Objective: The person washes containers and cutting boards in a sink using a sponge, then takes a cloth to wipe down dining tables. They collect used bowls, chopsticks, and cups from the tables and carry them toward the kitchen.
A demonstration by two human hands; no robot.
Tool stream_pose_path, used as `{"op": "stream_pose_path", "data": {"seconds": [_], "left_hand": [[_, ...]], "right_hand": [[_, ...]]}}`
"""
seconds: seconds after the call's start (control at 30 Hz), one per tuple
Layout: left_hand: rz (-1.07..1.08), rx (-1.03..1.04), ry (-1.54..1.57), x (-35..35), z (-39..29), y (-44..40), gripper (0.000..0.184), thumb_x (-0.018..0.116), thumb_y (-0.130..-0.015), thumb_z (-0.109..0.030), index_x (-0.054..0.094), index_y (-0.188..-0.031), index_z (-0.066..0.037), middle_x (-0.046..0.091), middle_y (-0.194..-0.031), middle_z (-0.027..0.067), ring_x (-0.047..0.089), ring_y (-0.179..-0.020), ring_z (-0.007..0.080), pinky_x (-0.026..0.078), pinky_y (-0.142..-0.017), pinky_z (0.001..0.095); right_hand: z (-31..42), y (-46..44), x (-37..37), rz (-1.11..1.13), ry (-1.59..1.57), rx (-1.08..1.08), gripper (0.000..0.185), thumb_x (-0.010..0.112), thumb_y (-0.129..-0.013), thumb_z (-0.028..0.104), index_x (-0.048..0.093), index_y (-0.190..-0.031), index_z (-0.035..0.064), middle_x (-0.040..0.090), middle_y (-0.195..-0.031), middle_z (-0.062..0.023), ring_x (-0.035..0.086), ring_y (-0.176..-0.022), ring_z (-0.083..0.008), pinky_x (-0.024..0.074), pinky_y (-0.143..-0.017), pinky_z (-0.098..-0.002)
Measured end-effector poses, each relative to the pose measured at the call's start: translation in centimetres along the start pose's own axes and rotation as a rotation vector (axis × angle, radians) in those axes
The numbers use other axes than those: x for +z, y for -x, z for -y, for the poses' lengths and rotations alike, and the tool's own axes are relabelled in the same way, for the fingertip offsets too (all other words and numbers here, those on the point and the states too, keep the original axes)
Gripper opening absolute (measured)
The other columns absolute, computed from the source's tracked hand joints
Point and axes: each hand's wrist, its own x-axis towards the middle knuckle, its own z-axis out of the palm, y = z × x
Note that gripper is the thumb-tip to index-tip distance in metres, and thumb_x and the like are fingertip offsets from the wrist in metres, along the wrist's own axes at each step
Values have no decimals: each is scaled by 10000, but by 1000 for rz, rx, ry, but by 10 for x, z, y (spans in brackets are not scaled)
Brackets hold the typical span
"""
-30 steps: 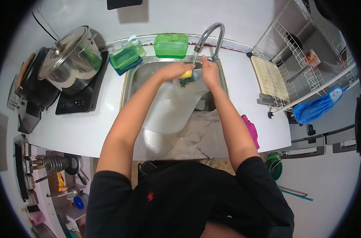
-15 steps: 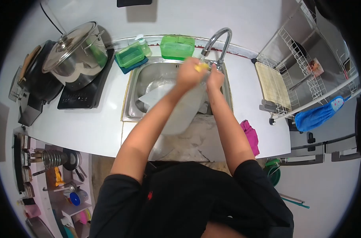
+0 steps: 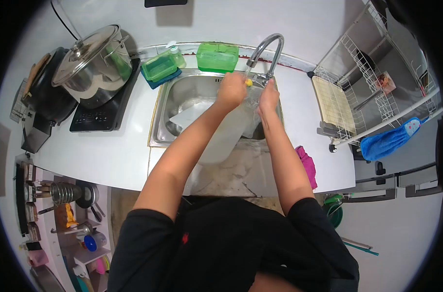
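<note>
My left hand (image 3: 232,89) is closed round a yellow sponge (image 3: 249,82), of which only a small part shows beside the fingers. Water runs from the curved faucet (image 3: 276,53) just above it. On the right side of the sink (image 3: 155,131), my right hand (image 3: 268,99) grips the edge of a translucent plastic sheet-like piece (image 3: 221,138); its full shape is hidden by my left forearm. This piece slants out of the basin over the sink's front edge. A paler flat part of it, or another piece, shows left of my forearm.
Two green containers (image 3: 217,57) (image 3: 160,68) and a soap bottle (image 3: 177,57) stand behind the sink. At left are a steel pot (image 3: 92,68) and a black cooktop (image 3: 97,117). A pink cloth (image 3: 306,166) and a wire rack (image 3: 353,97) are at right.
Compared with a second ago, the view has shifted slightly. My left hand has turned and closed more over the sponge, and the plastic piece has tilted. Both hands stay near the faucet.
</note>
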Motion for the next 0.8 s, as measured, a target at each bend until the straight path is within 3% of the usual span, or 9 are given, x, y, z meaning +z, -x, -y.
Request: {"op": "stream_pose_path", "data": {"seconds": [0.07,0.17,0.27,0.37,0.47,0.57,0.67,0.7,0.8], "left_hand": [[8,-72,-1,8,-2,2,163,568,-749,-74,651,-872,-7,621,-890,188,563,-906,366,464,-791,431],[30,188,-35,4,-22,3,172,585,-790,-115,644,-902,2,629,-905,176,582,-898,323,470,-771,408],[161,-341,282,-30,-22,-21,212,594,-841,-183,637,-928,6,632,-913,149,601,-843,245,465,-752,379],[20,-372,596,-38,13,-37,309,551,-894,-278,628,-940,17,636,-868,134,583,-782,185,457,-738,350],[10,-92,482,-21,32,-27,399,481,-922,-344,626,-931,28,640,-825,159,589,-742,199,462,-713,350],[122,-222,244,-20,42,-18,437,436,-933,-363,621,-884,30,644,-770,190,611,-703,293,467,-668,383],[119,-359,-36,-37,5,-9,434,440,-916,-349,636,-747,0,613,-740,242,591,-689,398,459,-655,459],[66,-258,-92,-36,6,-7,418,447,-912,-337,637,-744,-5,613,-731,236,594,-681,395,461,-645,462],[4,43,-154,-21,12,2,367,470,-903,-310,640,-758,-20,613,-706,218,597,-648,376,460,-610,460]], "right_hand": [[-10,-5,2,-19,-8,-48,545,447,-945,387,553,-648,-57,534,-591,-91,450,-562,-184,374,-553,-409],[-12,-6,5,4,-109,-47,526,435,-949,394,540,-657,-32,521,-596,-73,440,-550,-175,375,-541,-391],[5,-6,-8,48,-233,91,482,431,-950,400,522,-671,17,461,-576,-34,395,-526,-160,362,-520,-358],[15,-14,-14,161,-489,283,440,429,-949,408,517,-695,59,393,-573,-3,366,-520,-152,351,-506,-330],[10,-22,-4,254,-666,384,397,435,-944,422,518,-772,74,373,-625,6,369,-535,-153,347,-503,-311],[-18,-26,-9,284,-473,309,381,434,-940,446,526,-861,85,422,-710,-8,424,-605,-147,369,-543,-314],[-61,-42,-5,413,-234,216,429,437,-913,518,553,-884,106,501,-764,-39,494,-704,-171,419,-645,-349],[-69,-46,-1,472,-174,193,453,439,-900,549,565,-882,114,528,-776,-51,516,-737,-185,438,-686,-365],[39,27,-9,515,36,858,639,503,-834,552,453,-1269,86,524,-1177,-155,514,-1104,-335,414,-910,-506]]}}
